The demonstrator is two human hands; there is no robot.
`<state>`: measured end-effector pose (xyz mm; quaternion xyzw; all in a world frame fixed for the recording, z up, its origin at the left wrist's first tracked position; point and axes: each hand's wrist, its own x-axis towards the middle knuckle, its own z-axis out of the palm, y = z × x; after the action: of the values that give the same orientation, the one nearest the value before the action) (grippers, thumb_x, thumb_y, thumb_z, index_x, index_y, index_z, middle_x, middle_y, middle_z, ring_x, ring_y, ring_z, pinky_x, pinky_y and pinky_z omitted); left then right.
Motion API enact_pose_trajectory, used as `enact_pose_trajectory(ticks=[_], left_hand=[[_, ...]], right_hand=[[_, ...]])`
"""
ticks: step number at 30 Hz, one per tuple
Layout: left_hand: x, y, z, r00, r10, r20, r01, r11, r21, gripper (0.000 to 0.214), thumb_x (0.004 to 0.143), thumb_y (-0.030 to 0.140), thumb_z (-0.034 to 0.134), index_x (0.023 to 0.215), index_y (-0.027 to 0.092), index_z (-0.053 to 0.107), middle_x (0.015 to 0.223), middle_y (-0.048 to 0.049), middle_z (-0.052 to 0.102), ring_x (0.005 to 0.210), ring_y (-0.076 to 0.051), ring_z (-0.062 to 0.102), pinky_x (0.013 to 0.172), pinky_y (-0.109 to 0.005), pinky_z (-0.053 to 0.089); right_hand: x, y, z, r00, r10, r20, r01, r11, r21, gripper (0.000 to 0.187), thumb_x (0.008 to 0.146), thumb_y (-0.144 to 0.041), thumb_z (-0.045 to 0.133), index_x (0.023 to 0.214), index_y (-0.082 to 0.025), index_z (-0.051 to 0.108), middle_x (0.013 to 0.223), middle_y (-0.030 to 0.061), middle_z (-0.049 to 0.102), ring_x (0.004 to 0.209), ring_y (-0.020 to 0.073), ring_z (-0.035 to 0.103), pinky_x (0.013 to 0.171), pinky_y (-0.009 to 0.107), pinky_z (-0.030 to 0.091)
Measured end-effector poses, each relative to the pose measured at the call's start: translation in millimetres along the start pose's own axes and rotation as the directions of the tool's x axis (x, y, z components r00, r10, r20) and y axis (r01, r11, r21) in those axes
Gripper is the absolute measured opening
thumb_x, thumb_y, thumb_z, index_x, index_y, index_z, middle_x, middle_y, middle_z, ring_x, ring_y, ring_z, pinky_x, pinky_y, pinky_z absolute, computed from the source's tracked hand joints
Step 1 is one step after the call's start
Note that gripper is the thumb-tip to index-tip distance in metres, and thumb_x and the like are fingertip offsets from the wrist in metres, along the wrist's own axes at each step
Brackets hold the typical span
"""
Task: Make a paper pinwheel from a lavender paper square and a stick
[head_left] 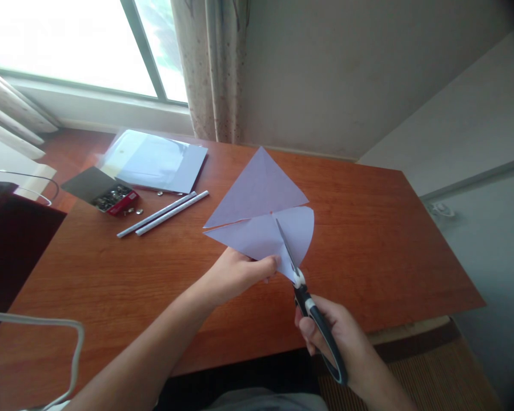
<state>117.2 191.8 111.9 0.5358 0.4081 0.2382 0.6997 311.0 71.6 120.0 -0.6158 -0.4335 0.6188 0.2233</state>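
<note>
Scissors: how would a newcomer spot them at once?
At the brown table, go to the near edge and find the right hand. It holds the scissors, blades meeting the pale paper. Their dark handle with white trim sets them apart from that paper.

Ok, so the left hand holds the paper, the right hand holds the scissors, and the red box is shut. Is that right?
Not quite: in the head view the red box is open, its flap raised and small metal pieces showing inside. The left hand does hold the paper, and the right hand the scissors.
</note>
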Motion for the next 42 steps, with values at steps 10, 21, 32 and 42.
enact_pose_trajectory(ticks=[10,21,32,42], left_hand=[[0.5,-0.6,-0.1,1.000,0.029,0.010,-0.028,1.000,-0.010,0.016,0.078,0.026,0.059,0.065,0.016,0.059,0.061,0.0016,0.059,0.056,-0.011,0.055,0.055,-0.023,0.042],[1.3,-4.3,0.1,0.999,0.042,0.002,-0.042,0.999,-0.027,0.016,0.079,0.024,0.058,0.065,0.016,0.060,0.060,0.0022,0.060,0.056,-0.011,0.055,0.053,-0.022,0.042],[0.8,-3.0,0.1,0.999,0.041,0.003,-0.041,0.998,-0.057,0.018,0.078,0.026,0.059,0.063,0.016,0.060,0.060,0.0010,0.060,0.056,-0.011,0.055,0.053,-0.022,0.042],[-0.7,-1.8,-2.2,0.995,0.101,-0.014,-0.102,0.991,-0.086,0.020,0.077,0.032,0.063,0.067,0.015,0.064,0.059,-0.0005,0.061,0.055,-0.013,0.055,0.052,-0.023,0.043]], right_hand=[[-1.5,4.2,0.0,1.000,-0.001,-0.011,0.000,1.000,-0.018,0.059,0.083,-0.077,0.057,0.081,-0.018,0.056,0.059,-0.0028,0.051,0.050,0.0110,0.047,0.050,0.024,0.035],[1.8,4.9,0.2,1.000,0.004,-0.017,-0.005,1.000,-0.026,0.059,0.083,-0.076,0.058,0.081,-0.018,0.057,0.057,-0.0027,0.051,0.050,0.0107,0.047,0.050,0.023,0.034],[-0.2,5.8,4.4,0.998,0.026,-0.049,-0.024,0.998,0.054,0.062,0.078,-0.080,0.061,0.078,-0.018,0.057,0.062,-0.0011,0.052,0.053,0.0120,0.047,0.052,0.025,0.037],[-6.4,8.8,-4.0,0.997,-0.076,0.033,0.076,0.997,-0.004,0.071,0.080,-0.086,0.049,0.095,-0.018,0.060,0.076,0.0011,0.051,0.067,0.0152,0.043,0.060,0.029,0.031]])
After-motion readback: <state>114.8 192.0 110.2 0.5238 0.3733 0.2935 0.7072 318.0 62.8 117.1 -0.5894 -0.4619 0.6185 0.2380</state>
